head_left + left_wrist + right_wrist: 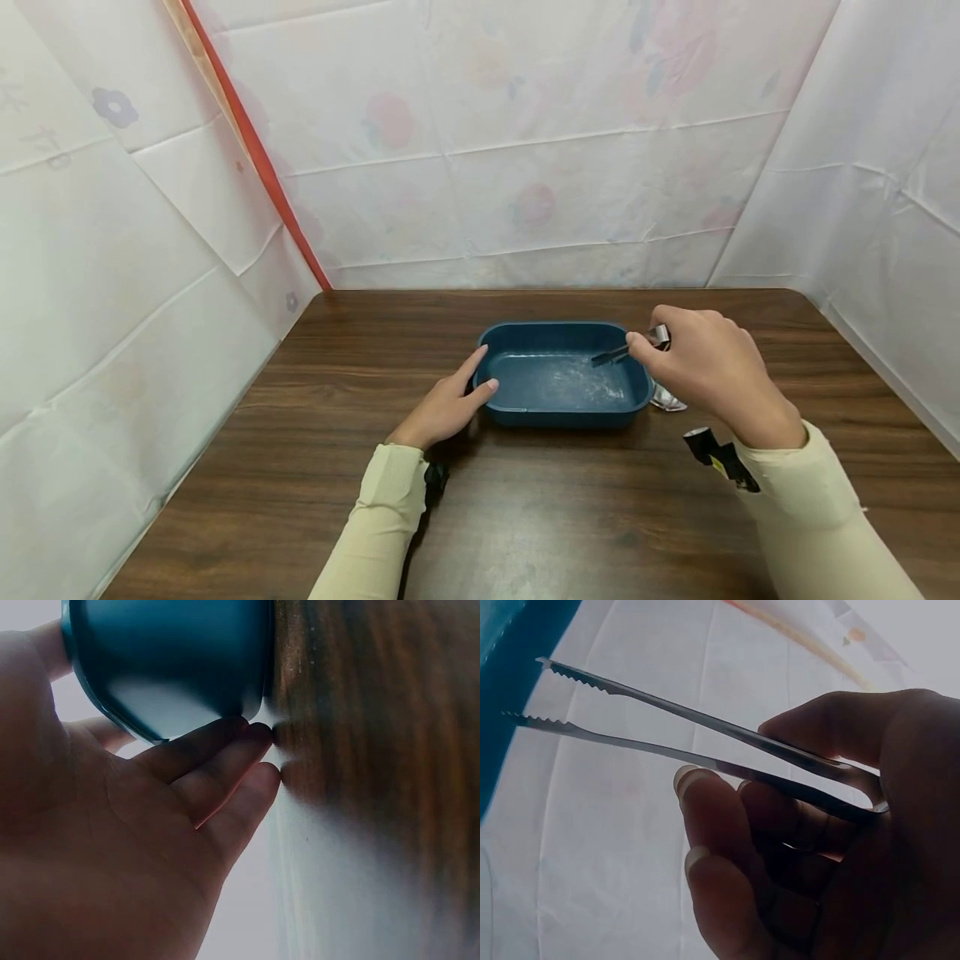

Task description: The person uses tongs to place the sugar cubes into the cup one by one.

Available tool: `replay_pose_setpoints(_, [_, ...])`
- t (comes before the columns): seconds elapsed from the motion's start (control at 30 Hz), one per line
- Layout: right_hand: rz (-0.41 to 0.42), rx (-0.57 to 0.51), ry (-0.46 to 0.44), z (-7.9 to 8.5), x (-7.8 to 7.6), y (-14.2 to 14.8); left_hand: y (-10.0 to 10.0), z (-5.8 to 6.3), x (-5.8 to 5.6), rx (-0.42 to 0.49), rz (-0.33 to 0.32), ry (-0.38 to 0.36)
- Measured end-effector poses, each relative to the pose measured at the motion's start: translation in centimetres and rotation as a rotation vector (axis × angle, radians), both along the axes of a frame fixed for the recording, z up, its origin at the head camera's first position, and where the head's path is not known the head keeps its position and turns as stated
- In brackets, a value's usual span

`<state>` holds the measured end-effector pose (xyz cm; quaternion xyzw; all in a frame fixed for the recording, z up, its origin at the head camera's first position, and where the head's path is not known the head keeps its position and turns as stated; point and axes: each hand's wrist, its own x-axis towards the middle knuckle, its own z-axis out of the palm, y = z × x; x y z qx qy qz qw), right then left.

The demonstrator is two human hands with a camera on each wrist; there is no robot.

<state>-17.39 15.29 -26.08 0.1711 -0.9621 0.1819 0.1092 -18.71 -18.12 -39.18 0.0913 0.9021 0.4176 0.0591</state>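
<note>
A deep blue rectangular dish with rounded corners stands on the table, with whitish powdery marks on its floor. At its left end my left hand holds the rim. Thumb and index finger lie over the edge, and the left wrist view shows the other fingers against the outer wall. My right hand grips small metal tongs above the dish's right side. Their serrated tips are apart with nothing between them, pointing left over the inside of the dish.
A crumpled, shiny clear wrapper lies by the dish's right end, partly hidden by the dish and right hand. The brown wood-grain table meets pale printed sheets at the back and sides. An orange-red strip runs down the left corner.
</note>
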Motion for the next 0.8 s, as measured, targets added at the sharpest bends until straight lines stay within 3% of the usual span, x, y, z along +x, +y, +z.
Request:
replay_pose_setpoints(0.5, [0.127,-0.036,-0.096,-0.5,0.7,-1.8,0.0,0.2,0.0,-0.011,-0.003,0.004])
replay_pose_setpoints(0.8, [0.195,-0.05,-0.09,-1.1,1.1,-2.6,0.1,0.1,0.0,-0.018,0.003,0.007])
